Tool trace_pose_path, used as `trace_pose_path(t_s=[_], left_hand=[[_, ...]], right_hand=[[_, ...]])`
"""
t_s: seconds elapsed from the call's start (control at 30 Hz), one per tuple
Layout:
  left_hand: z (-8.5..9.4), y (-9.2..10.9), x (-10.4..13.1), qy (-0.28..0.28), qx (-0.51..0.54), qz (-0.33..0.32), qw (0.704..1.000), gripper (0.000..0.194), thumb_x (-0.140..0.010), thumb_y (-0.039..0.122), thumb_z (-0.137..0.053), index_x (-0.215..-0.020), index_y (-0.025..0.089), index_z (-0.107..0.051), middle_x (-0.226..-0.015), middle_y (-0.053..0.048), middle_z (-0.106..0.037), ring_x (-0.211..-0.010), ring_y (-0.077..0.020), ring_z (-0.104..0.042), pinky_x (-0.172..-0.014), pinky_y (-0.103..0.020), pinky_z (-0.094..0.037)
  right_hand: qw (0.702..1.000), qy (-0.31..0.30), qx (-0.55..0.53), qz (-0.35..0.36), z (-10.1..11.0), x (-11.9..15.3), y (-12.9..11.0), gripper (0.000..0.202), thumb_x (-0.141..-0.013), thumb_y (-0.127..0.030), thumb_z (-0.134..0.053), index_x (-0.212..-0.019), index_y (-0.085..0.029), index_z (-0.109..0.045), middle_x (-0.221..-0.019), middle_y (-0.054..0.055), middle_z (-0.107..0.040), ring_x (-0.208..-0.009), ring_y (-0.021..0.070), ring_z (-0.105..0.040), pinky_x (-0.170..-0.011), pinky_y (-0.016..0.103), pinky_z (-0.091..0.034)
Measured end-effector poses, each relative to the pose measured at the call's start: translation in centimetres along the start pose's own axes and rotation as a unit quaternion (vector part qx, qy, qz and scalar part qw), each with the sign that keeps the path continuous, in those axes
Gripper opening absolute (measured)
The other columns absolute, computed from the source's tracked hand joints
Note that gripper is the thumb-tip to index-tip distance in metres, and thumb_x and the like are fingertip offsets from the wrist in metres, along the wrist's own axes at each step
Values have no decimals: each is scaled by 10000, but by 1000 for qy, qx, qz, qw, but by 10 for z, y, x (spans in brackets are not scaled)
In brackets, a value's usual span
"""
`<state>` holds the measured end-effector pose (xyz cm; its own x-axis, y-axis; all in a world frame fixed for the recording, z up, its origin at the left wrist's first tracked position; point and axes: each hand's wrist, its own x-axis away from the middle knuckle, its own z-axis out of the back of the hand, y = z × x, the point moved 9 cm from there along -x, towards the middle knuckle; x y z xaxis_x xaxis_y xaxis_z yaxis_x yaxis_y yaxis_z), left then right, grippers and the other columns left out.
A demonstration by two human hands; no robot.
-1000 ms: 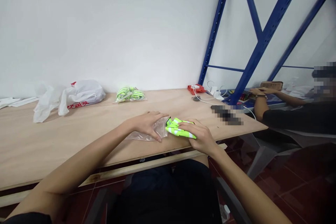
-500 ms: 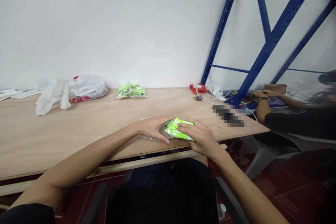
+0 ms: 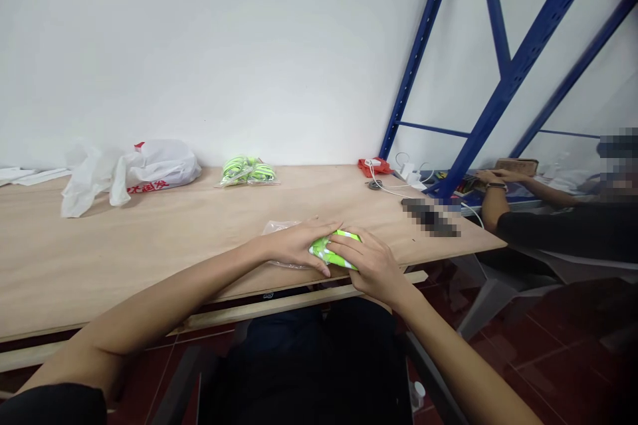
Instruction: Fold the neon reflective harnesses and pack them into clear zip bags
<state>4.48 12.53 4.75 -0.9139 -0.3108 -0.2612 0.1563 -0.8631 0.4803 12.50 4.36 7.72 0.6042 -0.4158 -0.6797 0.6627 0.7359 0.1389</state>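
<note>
A folded bundle of neon green reflective strap (image 3: 343,259) with pale bands lies between my hands near the table's front edge. My right hand (image 3: 373,262) is closed over its right end, fingers across the top. My left hand (image 3: 304,244) holds a clear plastic bag (image 3: 279,227), thumb in front and fingers behind its mouth. The bundle's left end sits inside the bag's mouth, partly covered by film. The left fingertips are mostly hidden behind the bundle. Two clear packs of similar neon green strap (image 3: 248,171) lie against the wall.
A white plastic carrier bag (image 3: 169,163) stands at the back left of the wooden table (image 3: 124,246). A red item (image 3: 376,167), white cables and a blurred dark object (image 3: 431,217) lie right. Blue rack posts (image 3: 478,126) rise there; beyond them a co-worker's arm (image 3: 498,202) shows.
My right hand has moved slightly left with the green bundle, which sits deeper in the bag and shows less of itself. The whole view has shifted a little.
</note>
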Motion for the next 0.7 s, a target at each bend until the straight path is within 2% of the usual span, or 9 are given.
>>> trace_pose_path(t_s=[0.13, 0.27, 0.37, 0.5, 0.57, 0.7], left_hand=[[-6, 1, 2, -2, -1, 13, 1000, 1010, -826, 550, -735, -1599, 198, -189, -1610, -177, -314, -1477, -315, -320, -1197, -449, -275], [-6, -3, 5, 22, -48, 72, 996, 1085, -834, 592, -700, -1601, 112, -101, -1627, -249, -208, -1505, -342, -241, -1201, -482, -256], [-6, -12, 6, 16, -97, 106, 989, 1031, -814, 611, -705, -1571, 106, -218, -1601, -257, -279, -1487, -372, -274, -1203, -539, -209], [-8, -14, 2, -7, -102, 55, 993, 762, -867, 590, -658, -1465, 181, -419, -1512, -179, -471, -1386, -323, -458, -1212, -523, -194], [-8, -11, 0, 3, -103, 41, 994, 770, -855, 586, -678, -1453, 172, -424, -1503, -182, -481, -1397, -317, -447, -1216, -500, -199], [-9, -5, -2, 53, -103, 85, 990, 804, -873, 569, -665, -1485, 151, -354, -1540, -212, -418, -1457, -342, -353, -1210, -507, -219]], right_hand=[[1000, -9, -5, -13, -5, -2, 2, 444, -837, -4, -496, -1166, -231, -689, -1144, 67, -744, -1089, 263, -629, -920, 422, -558], [999, -12, 17, -34, -9, 0, 9, 412, -862, -39, -515, -1186, -227, -689, -1150, 89, -742, -1055, 287, -641, -872, 445, -576], [999, -14, -1, -36, -12, 3, 13, 481, -850, -23, -506, -1239, -252, -673, -1185, 78, -734, -1073, 284, -642, -894, 463, -577], [999, -29, -44, -5, -15, 6, 8, 549, -842, 6, -463, -1275, -268, -657, -1228, 59, -719, -1119, 261, -635, -963, 477, -557], [998, -28, -49, -9, -15, 4, 8, 533, -848, 0, -463, -1269, -261, -660, -1222, 70, -718, -1125, 266, -632, -951, 475, -561], [998, -7, -53, -30, -15, 3, 9, 495, -852, -5, -486, -1253, -244, -651, -1194, 81, -719, -1128, 272, -628, -955, 467, -557]])
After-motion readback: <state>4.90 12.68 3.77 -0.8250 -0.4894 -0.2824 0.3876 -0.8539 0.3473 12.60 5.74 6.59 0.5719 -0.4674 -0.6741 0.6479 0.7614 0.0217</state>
